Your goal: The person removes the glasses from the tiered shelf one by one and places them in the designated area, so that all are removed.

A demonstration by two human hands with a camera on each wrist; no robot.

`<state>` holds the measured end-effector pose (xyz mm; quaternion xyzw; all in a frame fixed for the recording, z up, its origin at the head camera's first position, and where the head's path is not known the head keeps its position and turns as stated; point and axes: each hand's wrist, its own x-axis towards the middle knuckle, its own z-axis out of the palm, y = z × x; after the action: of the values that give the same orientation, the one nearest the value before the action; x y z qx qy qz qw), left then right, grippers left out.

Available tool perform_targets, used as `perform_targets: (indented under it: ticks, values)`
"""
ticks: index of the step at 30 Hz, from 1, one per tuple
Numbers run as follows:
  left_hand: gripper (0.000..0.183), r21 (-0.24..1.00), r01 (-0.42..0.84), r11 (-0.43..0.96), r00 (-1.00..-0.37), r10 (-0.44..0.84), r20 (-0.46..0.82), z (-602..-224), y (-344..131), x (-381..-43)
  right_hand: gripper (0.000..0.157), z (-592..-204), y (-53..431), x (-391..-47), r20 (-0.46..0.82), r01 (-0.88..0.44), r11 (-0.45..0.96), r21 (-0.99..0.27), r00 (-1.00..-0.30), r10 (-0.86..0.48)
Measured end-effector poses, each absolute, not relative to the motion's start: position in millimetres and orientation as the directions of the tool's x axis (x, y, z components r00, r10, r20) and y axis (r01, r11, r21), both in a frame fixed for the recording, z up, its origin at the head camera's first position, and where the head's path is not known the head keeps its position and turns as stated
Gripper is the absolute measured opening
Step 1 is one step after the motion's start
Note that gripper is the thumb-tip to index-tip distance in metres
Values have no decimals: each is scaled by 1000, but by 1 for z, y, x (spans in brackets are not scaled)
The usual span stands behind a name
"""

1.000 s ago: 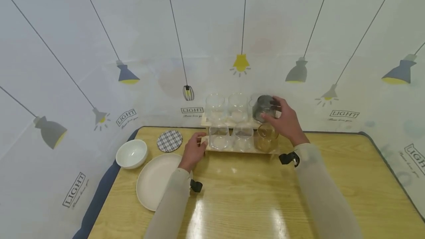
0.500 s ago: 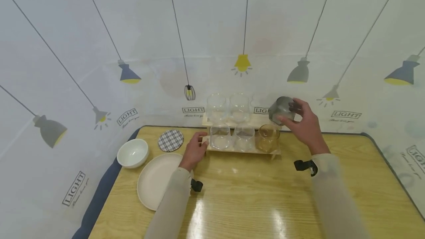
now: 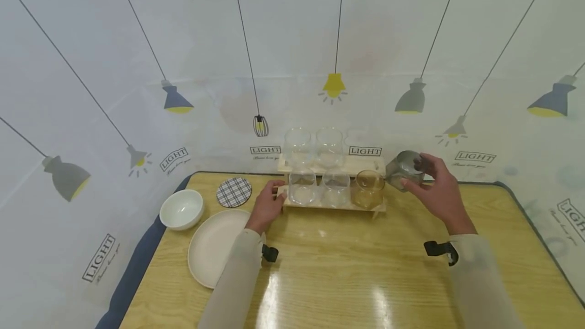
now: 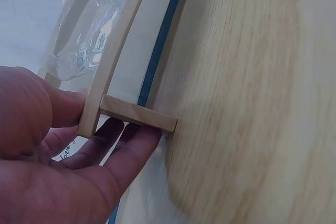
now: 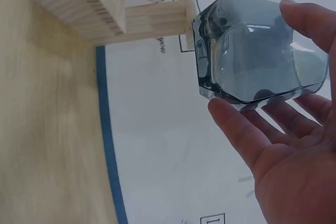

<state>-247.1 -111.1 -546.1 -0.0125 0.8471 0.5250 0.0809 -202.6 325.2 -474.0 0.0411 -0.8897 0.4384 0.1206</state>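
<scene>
grey glass [image 3: 403, 171]: held off the right end of the rack [image 3: 361, 165], just beside it and looking tilted, upper end toward the hand. one second ago it was over the right end of the upper shelf; half a second ago it was already off to the right, but higher.
right hand [image 3: 441, 190]: grasping the grey glass, thumb on one side, fingers round the other. it has come right and down across both earlier frames.
left hand [image 3: 266, 207]: pinching the left end of the rack's lower shelf, thumb above, fingers beneath. same place and same hold as before.
upper shelf: two clear glasses [image 3: 298, 147], left and middle, not shifted. its right end now shows as bare wood, with the lettering [image 3: 365, 151] behind it readable in full; half a second ago the grey glass hid part of it.
lower shelf: two more clear glasses and, at the right, the amber glass [image 3: 369, 190], all unmoved.
left of the rack: coaster [image 3: 234, 193], bowl [image 3: 182, 210] and plate [image 3: 212, 250], as they were on the table [image 3: 329, 268]; the left sleeve [image 3: 235, 278] covers part of the plate.
</scene>
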Motion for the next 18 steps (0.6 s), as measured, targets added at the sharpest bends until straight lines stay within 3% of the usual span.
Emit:
perform_targets:
  ticks: [18]
  values:
    - [39,891,-105,441,-986,70,-151,-545,-112,-245,86,-521,355,-171,145,-63,590,-805,-985,94]
